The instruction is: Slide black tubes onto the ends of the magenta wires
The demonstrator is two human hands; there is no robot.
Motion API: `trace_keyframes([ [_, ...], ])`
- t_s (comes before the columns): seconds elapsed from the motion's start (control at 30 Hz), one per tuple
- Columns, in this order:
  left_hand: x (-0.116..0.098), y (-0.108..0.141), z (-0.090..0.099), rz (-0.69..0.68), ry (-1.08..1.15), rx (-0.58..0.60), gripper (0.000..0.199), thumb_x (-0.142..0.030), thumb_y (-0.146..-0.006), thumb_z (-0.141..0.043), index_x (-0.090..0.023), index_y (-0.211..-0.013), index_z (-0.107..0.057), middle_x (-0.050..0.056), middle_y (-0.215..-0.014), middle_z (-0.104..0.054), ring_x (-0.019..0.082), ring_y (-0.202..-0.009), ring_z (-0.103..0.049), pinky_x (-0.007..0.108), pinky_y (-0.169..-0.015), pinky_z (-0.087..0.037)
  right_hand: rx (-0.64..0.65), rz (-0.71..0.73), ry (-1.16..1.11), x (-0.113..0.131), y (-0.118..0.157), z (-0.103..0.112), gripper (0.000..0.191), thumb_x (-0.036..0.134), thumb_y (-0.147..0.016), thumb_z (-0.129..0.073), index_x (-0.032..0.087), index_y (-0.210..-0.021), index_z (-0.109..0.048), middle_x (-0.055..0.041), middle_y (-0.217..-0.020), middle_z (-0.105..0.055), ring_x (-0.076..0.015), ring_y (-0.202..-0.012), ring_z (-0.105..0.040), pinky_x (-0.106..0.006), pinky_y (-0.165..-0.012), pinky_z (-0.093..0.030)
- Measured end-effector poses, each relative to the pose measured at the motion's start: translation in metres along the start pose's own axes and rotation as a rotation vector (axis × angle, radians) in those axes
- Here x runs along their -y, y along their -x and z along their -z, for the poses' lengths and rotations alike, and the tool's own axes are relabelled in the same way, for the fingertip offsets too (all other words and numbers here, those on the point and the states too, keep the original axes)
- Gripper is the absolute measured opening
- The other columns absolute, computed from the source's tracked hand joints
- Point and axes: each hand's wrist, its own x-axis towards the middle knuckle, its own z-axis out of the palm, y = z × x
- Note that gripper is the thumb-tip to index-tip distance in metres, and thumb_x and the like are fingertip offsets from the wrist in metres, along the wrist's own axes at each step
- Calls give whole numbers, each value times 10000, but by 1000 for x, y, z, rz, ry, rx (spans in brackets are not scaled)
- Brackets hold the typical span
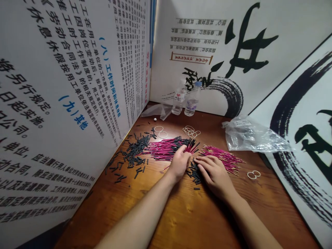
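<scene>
The left hand [180,162] rests on the wooden table [186,214] with its fingers curled down onto the near end of a spread of pink wires [166,148]. Whether the fingertips pinch any wire cannot be told, since the hand hides them. Those wires fan away from that hand to the left and beyond it, and several carry black tips at the far end.

The right hand [214,173] lies just beside the left, palm down, fingers loosely spread and flat over a small heap of black sleeves [193,171] that sits between the two hands. It closes on nothing that can be seen. A second bunch of pink wires [223,155] runs out past its fingertips to the right.

Further left of the left hand, more black sleeves [135,152] are scattered. Beyond both hands lie rubber bands [191,131], and two more bands [253,174] sit right of the right hand. A crumpled clear bag [249,136] is beyond that hand, and two water bottles [186,100] stand at the far wall.
</scene>
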Motion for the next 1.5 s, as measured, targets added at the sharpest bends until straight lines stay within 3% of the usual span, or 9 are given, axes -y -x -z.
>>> trace_keyframes([
  [0.73,-1,0,-1,-15,-10,27,213,-238,-714,-512,-210,-711,-300,-122,-471,-276,30,-403,-168,216,-428,-91,-29,0,7,-4,3,-5,293,211,-915,-457,213,-1125,-662,-74,-1077,-679,-248,-1005,-528,-433,-904,-457],
  [0.93,-1,1,0,-14,-4,33,219,-222,-705,-509,-209,-709,-290,-121,-476,-281,26,-405,-181,209,-430,-108,-5,33,41,8,0,-3,348,276,-919,-480,258,-1250,-586,-57,-1254,-617,-272,-1142,-486,-475,-964,-425],
  [1.27,-2,1,-1,12,11,27,241,-228,-700,-525,-213,-714,-285,-120,-470,-265,30,-406,-165,212,-426,-99,-5,12,-32,9,-1,-4,161,192,-896,-506,195,-988,-637,-81,-975,-649,-238,-962,-526,-410,-871,-451],
  [1.5,-2,1,-2,11,12,11,229,-229,-707,-528,-215,-723,-299,-118,-464,-275,35,-402,-169,211,-421,-95,2,-4,-55,12,-1,-3,81,167,-883,-500,187,-893,-578,-81,-923,-609,-237,-927,-509,-393,-848,-444],
])
